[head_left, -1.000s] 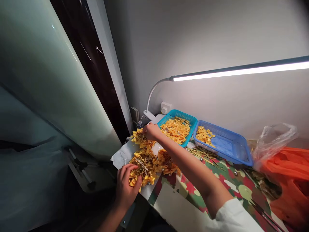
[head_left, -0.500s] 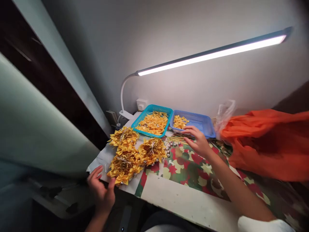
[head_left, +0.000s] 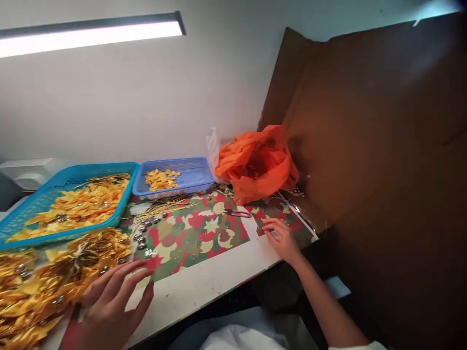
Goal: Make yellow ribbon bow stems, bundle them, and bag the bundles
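My left hand (head_left: 113,299) is open with its fingers spread. It is beside the bunches of shiny yellow ribbon flowers (head_left: 78,262) at the table's left, and whether it touches them I cannot tell. Silver bells (head_left: 58,300) show among the petals. Over the right part of the tabletop, my right hand (head_left: 285,241) is open, its fingers slightly bent and nothing seen in them. Closest to that hand lie small red-handled thread snips (head_left: 239,213). Loose silver bells (head_left: 141,238) and gold twist wires (head_left: 160,210) rest on the patterned mat (head_left: 200,236).
A teal basket (head_left: 126,206) holds yellow flowers and bells. Behind the mat stands a blue basket (head_left: 195,181) with a few yellow pieces. An orange bag (head_left: 266,170) sits at the back right, against a large cardboard sheet (head_left: 365,136). A lit lamp (head_left: 109,35) hangs above.
The view has swung right and come closer to the table. My right hand has moved from near the blue basket to the table's right side. My left hand is now right of the flower bunches.
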### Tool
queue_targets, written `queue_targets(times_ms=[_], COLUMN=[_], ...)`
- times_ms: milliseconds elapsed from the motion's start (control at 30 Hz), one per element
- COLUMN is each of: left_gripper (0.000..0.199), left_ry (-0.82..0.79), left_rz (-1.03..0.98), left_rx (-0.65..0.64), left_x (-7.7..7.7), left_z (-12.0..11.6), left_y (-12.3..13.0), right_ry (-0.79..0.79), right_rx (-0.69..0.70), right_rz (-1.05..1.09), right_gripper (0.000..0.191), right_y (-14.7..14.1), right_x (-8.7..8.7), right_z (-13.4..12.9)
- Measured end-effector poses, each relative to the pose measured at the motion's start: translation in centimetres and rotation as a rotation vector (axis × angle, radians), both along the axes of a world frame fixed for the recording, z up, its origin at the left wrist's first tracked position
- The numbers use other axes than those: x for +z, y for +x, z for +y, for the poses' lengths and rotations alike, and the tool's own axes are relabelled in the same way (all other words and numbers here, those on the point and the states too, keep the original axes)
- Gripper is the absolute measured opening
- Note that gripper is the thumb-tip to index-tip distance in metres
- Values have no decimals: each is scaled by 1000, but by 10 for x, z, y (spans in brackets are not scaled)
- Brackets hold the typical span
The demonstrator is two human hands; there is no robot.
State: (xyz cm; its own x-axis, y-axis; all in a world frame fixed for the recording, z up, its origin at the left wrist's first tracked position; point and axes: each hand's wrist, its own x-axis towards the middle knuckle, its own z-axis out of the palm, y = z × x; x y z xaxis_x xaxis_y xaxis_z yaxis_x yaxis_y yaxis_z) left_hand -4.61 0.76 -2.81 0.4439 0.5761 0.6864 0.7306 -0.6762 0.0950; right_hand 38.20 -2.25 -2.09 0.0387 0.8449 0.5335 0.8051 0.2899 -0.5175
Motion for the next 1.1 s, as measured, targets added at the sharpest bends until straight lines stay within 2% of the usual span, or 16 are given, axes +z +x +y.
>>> queue_targets(times_ms=[100, 200, 267, 333, 433, 533, 633, 700, 800, 900, 1000, 1100], left_gripper=[16, 13, 13, 15, 21, 32, 37, 35, 24, 26, 24, 19], left_ry=[47, 49, 43, 34, 32, 6, 18, 18, 22, 68, 44, -25], left_rz=[48, 101, 121, 141, 225, 381, 608, 673, 730, 835, 838, 764], left_rx=[-14, -23, -48, -87, -229, -338, -369, -391, -370, -360, -410, -463], left_x=[14, 15, 20, 32, 62, 93, 117, 128, 142, 157, 165, 166], left_z=[9, 18, 25, 32, 53, 92, 147, 183, 218, 226, 218, 209], left_y=[31, 41, 51, 72, 126, 195, 251, 272, 276, 259, 242, 234], right_ry=[17, 34, 37, 20, -77, -203, -261, -294, -367, -376, -321, -356], right_rx=[-84, -135, -143, -125, -21, 142, 268, 344, 415, 378, 191, 201], right_rz=[-25, -58, -89, -134, -240, -357, -435, -511, -523, -400, -313, -301], right_gripper=[14, 17, 20, 27, 33, 35, 29, 30, 30, 23, 28, 21], right_y=[21, 38, 46, 49, 39, 17, 0, -3, 6, 25, 38, 36], right_x=[3, 20, 41, 64, 87, 87, 75, 71, 82, 108, 128, 127], right_z=[-13, -1, 24, 60, 114, 141, 137, 128, 122, 138, 184, 244])
